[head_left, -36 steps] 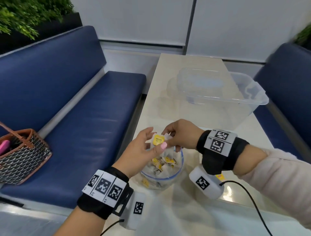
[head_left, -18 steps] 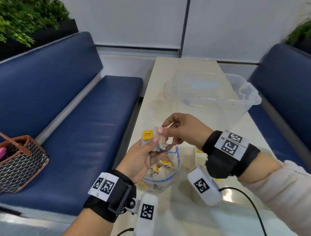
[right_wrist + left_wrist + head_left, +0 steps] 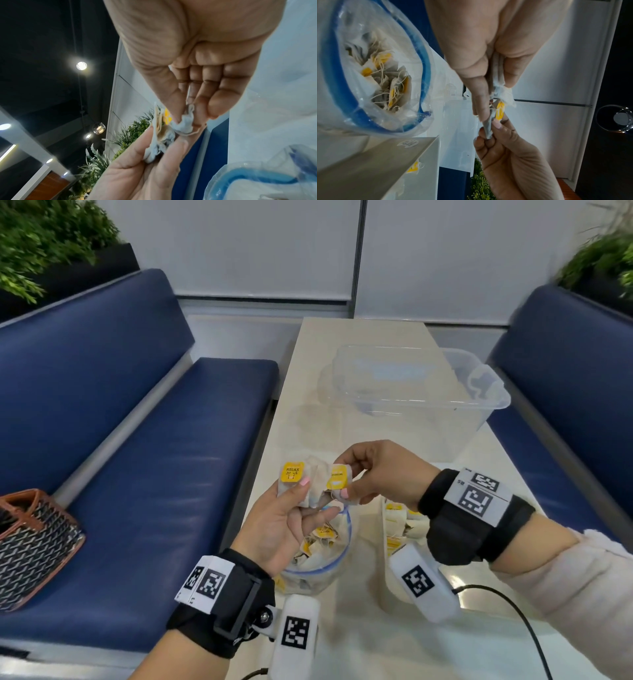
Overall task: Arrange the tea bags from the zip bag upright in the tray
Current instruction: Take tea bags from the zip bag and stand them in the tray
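Observation:
Above the open zip bag (image 3: pixel 320 546), which holds several tea bags, both hands work on a small clump of tea bags. My left hand (image 3: pixel 301 491), palm up, pinches a tea bag with a yellow RELAX tag (image 3: pixel 292 474) between thumb and fingers. My right hand (image 3: pixel 346 486) pinches a second tea bag by its yellow tag (image 3: pixel 337 478), right beside the first. The left wrist view shows the left hand's tea bags (image 3: pixel 498 77) and the right hand's tea bag (image 3: pixel 488 125) touching. The white tray (image 3: pixel 388 542), with tea bags in it, lies under my right wrist.
A clear plastic bin (image 3: pixel 479 405) stands farther back on the narrow beige table (image 3: pixel 342 344). Blue benches run along both sides; a woven handbag (image 3: pixel 34 542) sits on the left bench. A cable (image 3: pixel 513 611) trails from the right wrist camera.
Both hands have risen from the zip bag's mouth. The left hand has turned palm up with its tea bag. The right hand now pinches a second bag and draws it to the right.

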### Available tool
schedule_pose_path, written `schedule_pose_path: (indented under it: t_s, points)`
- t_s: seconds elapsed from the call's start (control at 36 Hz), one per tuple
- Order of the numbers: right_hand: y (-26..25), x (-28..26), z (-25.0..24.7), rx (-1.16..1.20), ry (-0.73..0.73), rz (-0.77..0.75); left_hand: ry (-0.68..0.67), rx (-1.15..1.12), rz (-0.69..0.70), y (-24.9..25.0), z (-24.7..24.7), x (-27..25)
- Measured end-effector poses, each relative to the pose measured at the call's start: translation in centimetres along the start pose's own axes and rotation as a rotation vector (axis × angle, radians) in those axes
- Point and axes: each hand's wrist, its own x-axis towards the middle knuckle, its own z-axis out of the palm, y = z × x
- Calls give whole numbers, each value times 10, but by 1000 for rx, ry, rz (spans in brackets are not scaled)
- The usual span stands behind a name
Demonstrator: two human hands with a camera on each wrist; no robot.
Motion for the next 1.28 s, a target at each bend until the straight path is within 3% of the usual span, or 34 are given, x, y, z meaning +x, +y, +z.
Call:
schedule_pose_path:
  t_s: [0.28, 0.39, 0.56, 0.67, 0.97, 1.28]
  points:
    - [5, -3, -7, 239, -25, 34, 6, 88, -15, -7, 3, 7]
    - [-2, -5, -8, 284, -7, 20, 120, 65, 2, -10, 5, 15]
    - [-7, -6, -14, 161, 46, -119, 110, 20, -22, -9, 8, 17]
    - [-6, -6, -14, 145, 33, -116, 18, 1, -19, -9, 17, 18]
    - [4, -3, -21, 111, 121, -100, 32, 33, 44, -12, 22, 26]
    - [0, -16, -53, -219, 145, -143, 38, 205, 87, -15, 26, 32]
